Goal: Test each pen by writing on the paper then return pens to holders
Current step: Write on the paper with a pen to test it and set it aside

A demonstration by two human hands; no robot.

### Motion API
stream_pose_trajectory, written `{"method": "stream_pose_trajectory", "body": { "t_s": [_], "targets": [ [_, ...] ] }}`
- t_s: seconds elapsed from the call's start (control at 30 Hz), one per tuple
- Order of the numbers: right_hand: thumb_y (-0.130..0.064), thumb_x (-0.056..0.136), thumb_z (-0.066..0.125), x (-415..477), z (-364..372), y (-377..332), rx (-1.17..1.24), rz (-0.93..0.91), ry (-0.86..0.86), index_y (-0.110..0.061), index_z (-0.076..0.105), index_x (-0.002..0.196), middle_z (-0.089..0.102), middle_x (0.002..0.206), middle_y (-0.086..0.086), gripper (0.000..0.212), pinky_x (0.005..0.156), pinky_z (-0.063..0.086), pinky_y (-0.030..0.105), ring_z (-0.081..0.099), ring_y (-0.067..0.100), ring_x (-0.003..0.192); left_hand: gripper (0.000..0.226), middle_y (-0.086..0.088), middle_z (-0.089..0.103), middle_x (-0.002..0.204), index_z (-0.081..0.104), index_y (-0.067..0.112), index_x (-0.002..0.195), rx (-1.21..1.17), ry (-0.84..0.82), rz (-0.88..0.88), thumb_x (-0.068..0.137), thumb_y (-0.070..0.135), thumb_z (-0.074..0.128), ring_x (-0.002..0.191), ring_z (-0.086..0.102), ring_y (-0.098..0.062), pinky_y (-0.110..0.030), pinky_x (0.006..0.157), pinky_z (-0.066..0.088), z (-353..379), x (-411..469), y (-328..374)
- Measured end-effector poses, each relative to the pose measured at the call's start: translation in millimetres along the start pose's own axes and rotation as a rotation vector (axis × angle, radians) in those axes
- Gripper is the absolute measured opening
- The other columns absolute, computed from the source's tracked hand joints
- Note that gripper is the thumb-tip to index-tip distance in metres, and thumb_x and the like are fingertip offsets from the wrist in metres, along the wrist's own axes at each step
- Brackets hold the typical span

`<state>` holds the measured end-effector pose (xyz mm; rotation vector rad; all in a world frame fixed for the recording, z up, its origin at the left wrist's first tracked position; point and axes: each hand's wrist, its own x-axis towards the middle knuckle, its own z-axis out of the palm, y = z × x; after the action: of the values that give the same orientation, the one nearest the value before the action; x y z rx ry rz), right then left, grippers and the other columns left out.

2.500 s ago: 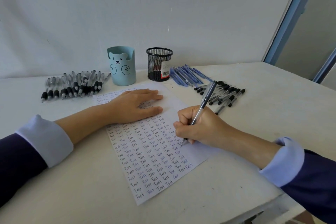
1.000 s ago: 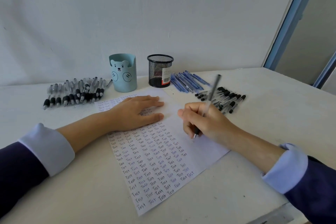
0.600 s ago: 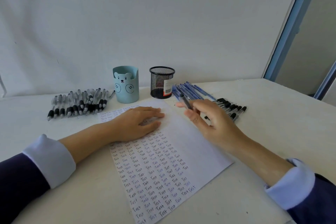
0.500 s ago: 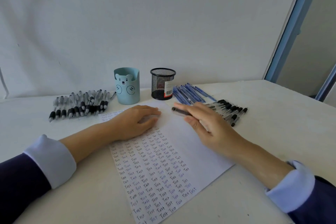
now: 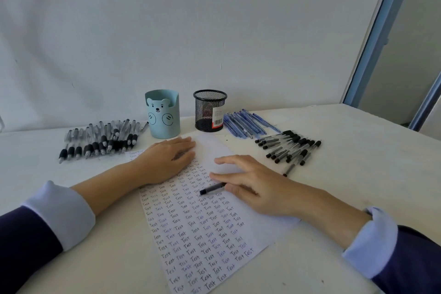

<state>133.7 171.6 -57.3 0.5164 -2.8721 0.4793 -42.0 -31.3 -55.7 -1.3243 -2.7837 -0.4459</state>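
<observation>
A white paper [image 5: 202, 234] filled with rows of the handwritten word "Test" lies in front of me. My left hand [image 5: 167, 160] rests flat on its upper left part. My right hand [image 5: 253, 181] is spread low over the paper with straight fingers. Under it a black-capped pen [image 5: 212, 190] lies across the sheet; its cap end sticks out by the thumb and its other end [image 5: 288, 169] shows past the paper's right edge. A pale blue bear holder [image 5: 162, 117] and a black mesh holder [image 5: 210, 110] stand behind the paper.
Several clear pens with black grips [image 5: 100, 141] lie at the left of the bear holder. Several blue pens [image 5: 245, 122] and several black-capped pens [image 5: 288, 145] lie right of the mesh holder. A white wall stands behind the table [image 5: 358, 150]; its right edge runs by a blue frame.
My right hand stopped writing, lifted the pen, turned it level and lowered it onto the paper, where it now lies under my spread fingers. My left hand stayed on the paper.
</observation>
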Motion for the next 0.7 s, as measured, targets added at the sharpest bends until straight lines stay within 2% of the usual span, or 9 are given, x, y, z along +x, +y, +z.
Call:
{"method": "stream_pose_trajectory", "body": {
  "t_s": [0.07, 0.13, 0.2, 0.27, 0.37, 0.43, 0.53, 0.63, 0.7],
  "targets": [
    [-0.048, 0.101, 0.036, 3, -3, 0, 0.100, 0.064, -0.038, -0.036, 0.044, 0.144, 0.024, 0.155, -0.018, 0.046, 0.120, 0.019, 0.035, 0.012, -0.001, 0.145, 0.057, 0.013, 0.033, 0.154, 0.042, 0.031, 0.145, -0.009, 0.026, 0.018, 0.097, 0.059, 0.028, 0.141, 0.032, -0.010, -0.029, 0.116, 0.020, 0, -1, 0],
    [-0.052, 0.098, 0.036, 9, -12, 7, 0.169, 0.101, 0.020, -0.037, 0.043, 0.144, 0.029, 0.154, -0.017, 0.048, 0.118, 0.020, 0.031, 0.018, -0.001, 0.143, 0.069, 0.013, 0.040, 0.150, 0.051, 0.031, 0.138, -0.026, 0.112, 0.076, 0.088, 0.068, 0.022, 0.134, 0.042, -0.011, -0.033, 0.114, 0.031, -3, -4, 3],
    [-0.027, 0.103, 0.045, 15, -23, 29, 0.063, 0.150, 0.161, -0.029, 0.049, 0.141, 0.041, 0.149, -0.008, 0.039, 0.115, 0.027, 0.030, 0.034, 0.002, 0.135, 0.068, 0.015, 0.046, 0.143, 0.059, 0.033, 0.128, -0.095, 0.170, 0.175, 0.086, 0.071, 0.023, 0.127, 0.046, -0.005, -0.035, 0.109, 0.038, -9, -9, 11],
    [-0.005, 0.097, 0.045, 17, -34, 55, -0.104, 0.248, 0.276, -0.022, 0.058, 0.136, 0.050, 0.142, -0.001, 0.044, 0.109, 0.036, 0.032, 0.046, 0.011, 0.125, 0.057, 0.023, 0.048, 0.137, 0.064, 0.037, 0.116, -0.240, 0.101, 0.242, 0.084, 0.074, 0.034, 0.126, 0.041, 0.006, -0.030, 0.108, 0.035, -14, -15, 26],
    [-0.002, 0.095, 0.043, 15, -44, 81, -0.214, 0.396, 0.273, -0.021, 0.064, 0.129, 0.057, 0.134, -0.001, 0.045, 0.100, 0.036, 0.028, 0.049, 0.017, 0.121, 0.045, 0.034, 0.040, 0.133, 0.061, 0.038, 0.099, -0.347, -0.108, 0.288, 0.074, 0.076, 0.056, 0.129, 0.029, 0.011, -0.026, 0.106, 0.028, -17, -24, 51],
    [-0.005, 0.096, 0.043, 16, -46, 90, -0.262, 0.445, 0.245, -0.021, 0.063, 0.130, 0.058, 0.133, -0.002, 0.042, 0.099, 0.038, 0.030, 0.048, 0.018, 0.119, 0.043, 0.034, 0.035, 0.135, 0.057, 0.037, 0.099, -0.297, -0.193, 0.326, 0.072, 0.070, 0.066, 0.130, 0.026, 0.009, -0.020, 0.106, 0.026, -12, -28, 62],
    [-0.013, 0.099, 0.046, 19, -48, 94, -0.352, 0.484, 0.194, -0.021, 0.062, 0.131, 0.054, 0.137, -0.001, 0.037, 0.101, 0.039, 0.035, 0.046, 0.021, 0.122, 0.028, 0.028, 0.044, 0.129, 0.058, 0.036, 0.099, -0.273, -0.169, 0.355, 0.081, 0.055, 0.068, 0.125, 0.033, 0.007, -0.014, 0.102, 0.029, -9, -28, 66],
    [-0.019, 0.099, 0.051, 19, -48, 93, -0.378, 0.477, 0.214, -0.018, 0.068, 0.120, 0.056, 0.132, -0.001, 0.027, 0.098, 0.039, 0.035, 0.047, 0.021, 0.120, 0.013, 0.019, 0.062, 0.108, 0.063, 0.034, 0.096, -0.354, -0.097, 0.283, 0.085, 0.038, 0.070, 0.107, 0.055, -0.002, -0.022, 0.094, 0.044, -11, -23, 58],
    [-0.020, 0.100, 0.051, 19, -47, 90, -0.379, 0.458, 0.240, -0.018, 0.066, 0.112, 0.060, 0.124, -0.001, 0.020, 0.093, 0.040, 0.035, 0.050, 0.021, 0.115, 0.013, 0.008, 0.070, 0.098, 0.067, 0.025, 0.096, -0.571, -0.086, 0.203, 0.085, 0.025, 0.074, 0.094, 0.065, -0.011, -0.027, 0.089, 0.052, -13, -19, 54]
  ]
}}
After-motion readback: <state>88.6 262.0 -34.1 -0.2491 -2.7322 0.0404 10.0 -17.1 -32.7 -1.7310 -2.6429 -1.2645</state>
